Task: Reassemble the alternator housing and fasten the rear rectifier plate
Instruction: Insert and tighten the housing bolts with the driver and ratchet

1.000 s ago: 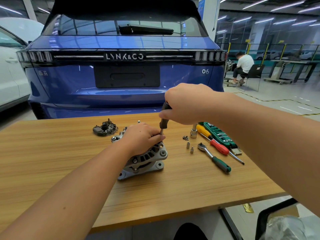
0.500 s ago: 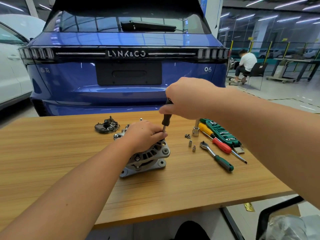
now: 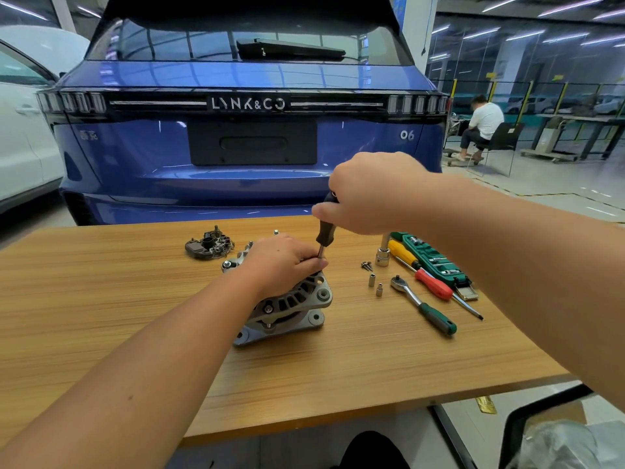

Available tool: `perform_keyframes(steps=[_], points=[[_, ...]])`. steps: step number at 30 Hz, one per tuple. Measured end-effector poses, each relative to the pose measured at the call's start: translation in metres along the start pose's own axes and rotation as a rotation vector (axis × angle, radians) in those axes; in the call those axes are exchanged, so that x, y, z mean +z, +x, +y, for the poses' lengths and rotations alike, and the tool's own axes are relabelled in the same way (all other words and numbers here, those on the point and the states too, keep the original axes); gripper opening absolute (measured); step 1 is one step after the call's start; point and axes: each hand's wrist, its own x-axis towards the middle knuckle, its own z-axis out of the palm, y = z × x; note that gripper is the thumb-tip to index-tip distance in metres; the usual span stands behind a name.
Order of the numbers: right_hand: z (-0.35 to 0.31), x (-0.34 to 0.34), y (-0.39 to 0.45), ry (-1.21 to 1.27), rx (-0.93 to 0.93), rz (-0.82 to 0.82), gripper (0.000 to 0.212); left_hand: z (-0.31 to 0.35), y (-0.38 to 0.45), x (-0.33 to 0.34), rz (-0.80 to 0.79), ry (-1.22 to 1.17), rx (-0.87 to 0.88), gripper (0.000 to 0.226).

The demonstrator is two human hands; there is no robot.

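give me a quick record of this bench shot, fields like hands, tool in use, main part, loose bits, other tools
left hand: rests on top of the alternator, fingers at the screwdriver shaft
right hand: grips the dark screwdriver handle, held upright
main part: alternator on the wooden table
part set aside: rectifier plate, behind-left of the alternator
loose bits: screws, two small sockets
other tools: ratchet, red screwdriver, yellow screwdriver, green socket case

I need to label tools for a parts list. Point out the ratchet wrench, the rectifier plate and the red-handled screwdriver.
ratchet wrench (image 3: 422,308): head view, on its shaft near the green handle.
rectifier plate (image 3: 209,247): head view, middle of its dark body.
red-handled screwdriver (image 3: 434,285): head view, on the red handle.
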Motion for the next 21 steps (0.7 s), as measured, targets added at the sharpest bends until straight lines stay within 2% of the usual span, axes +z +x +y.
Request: perform_keyframes(steps=[2, 6, 9, 10, 13, 15, 19, 21], points=[[-0.002, 0.002, 0.001, 0.044, 0.029, 0.005, 0.049, 0.0, 0.0, 0.0, 0.004, -0.001, -0.002, 0.033], [0.002, -0.007, -0.001, 0.159, -0.172, -0.138, 0.032, 0.0, -0.001, -0.001, 0.002, 0.003, -0.009, 0.033], [0.005, -0.011, -0.001, 0.097, -0.218, -0.117, 0.025, 0.0, -0.001, -0.001, 0.001, -0.003, -0.009, 0.033], [0.005, -0.009, -0.001, 0.056, -0.181, -0.103, 0.028, 0.0, -0.001, 0.0, 0.002, -0.005, -0.007, 0.032], [0.0, -0.002, 0.002, -0.04, -0.045, -0.046, 0.053, 0.002, -0.001, -0.001, 0.008, -0.004, -0.003, 0.03], [-0.001, 0.001, 0.003, 0.003, -0.009, -0.021, 0.057, 0.002, -0.001, -0.001, 0.008, -0.002, -0.005, 0.029], [0.009, -0.002, -0.002, 0.174, -0.155, -0.103, 0.036, 0.002, -0.001, -0.001, 0.003, 0.007, -0.004, 0.028], [0.011, -0.006, -0.004, 0.154, -0.234, -0.07, 0.032, 0.001, -0.001, -0.001, 0.006, 0.01, -0.007, 0.03]])
